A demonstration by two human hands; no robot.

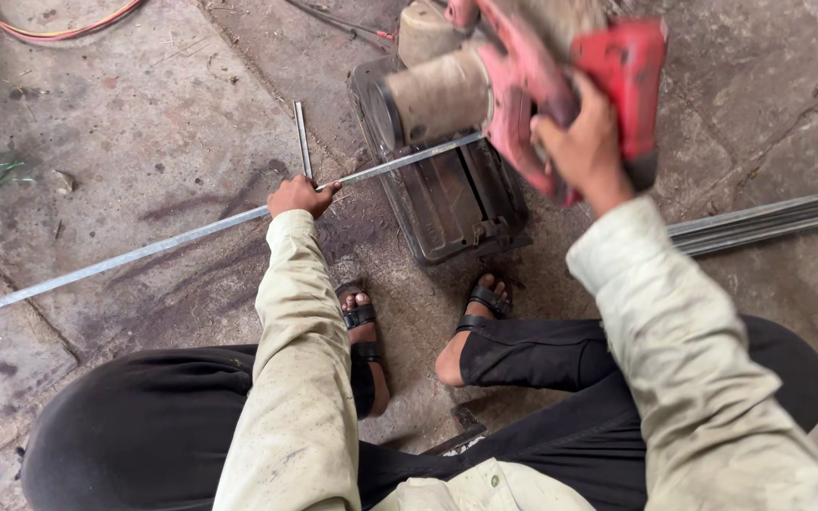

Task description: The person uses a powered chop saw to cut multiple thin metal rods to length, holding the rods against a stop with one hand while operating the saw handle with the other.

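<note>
We pin the long steel rod [172,241] to the concrete floor [144,123] with our left hand [301,197] at mid-frame, steadying it across the chop saw base [447,203]; our right hand [584,142] grips the red saw handle [617,71] at upper right.

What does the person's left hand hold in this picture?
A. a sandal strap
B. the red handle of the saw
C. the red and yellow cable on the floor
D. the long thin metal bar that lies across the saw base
D: the left hand closes its grip on the long metal bar, while the right hand grips the red saw handle.
</note>
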